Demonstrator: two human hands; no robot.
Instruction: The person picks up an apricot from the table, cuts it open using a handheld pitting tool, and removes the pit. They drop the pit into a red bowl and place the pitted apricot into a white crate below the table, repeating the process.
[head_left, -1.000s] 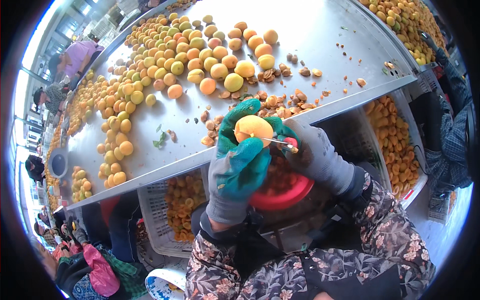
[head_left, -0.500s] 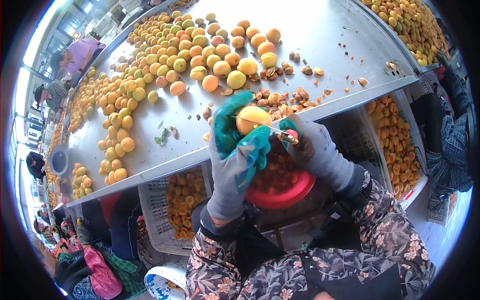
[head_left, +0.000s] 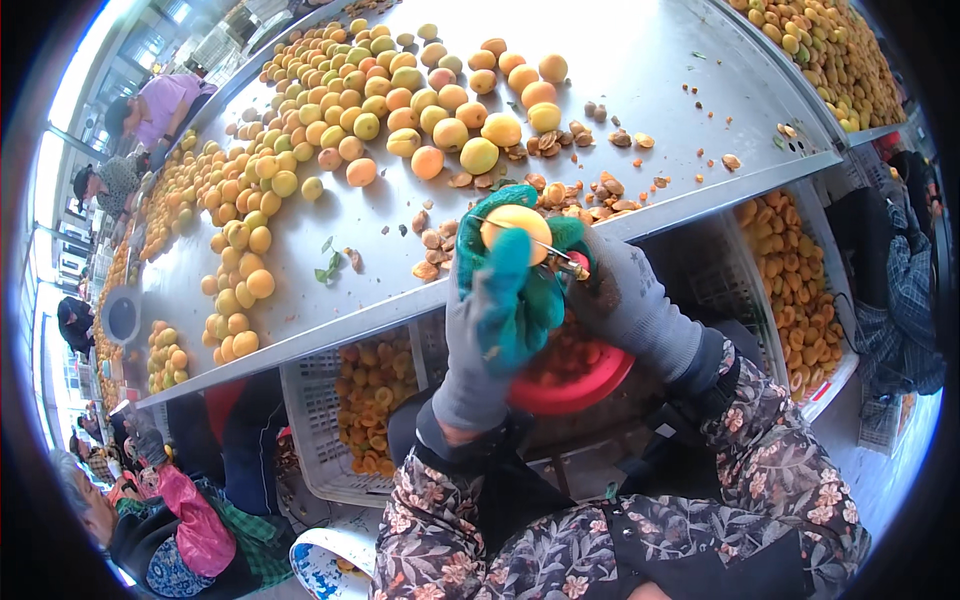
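Note:
In my gloved left hand (head_left: 500, 310) sits a yellow-orange apricot (head_left: 514, 228), gripped by fingers that are partly blurred. My gloved right hand (head_left: 635, 295) is closed around a small knife (head_left: 564, 259), and its thin blade lies across the apricot. Both gloves are grey with green palms, and the hands meet just off the near edge of the metal table (head_left: 310, 315). Below them is a red basin (head_left: 572, 398) with orange-brown contents, partly hidden by my hands. Brown apricot pits (head_left: 606, 188) lie on the table just beyond my hands.
Whole apricots (head_left: 365, 127) spread over the table's left and far side. Under its edge stand a left crate (head_left: 305, 430) and a right crate (head_left: 838, 350) holding apricot pieces. A white bucket (head_left: 335, 545) is at lower left. Other people work along the left and right.
My left hand has shifted right, toward my right hand, and turned the apricot. The knife blade now crosses more of the fruit's face. The view has moved slightly.

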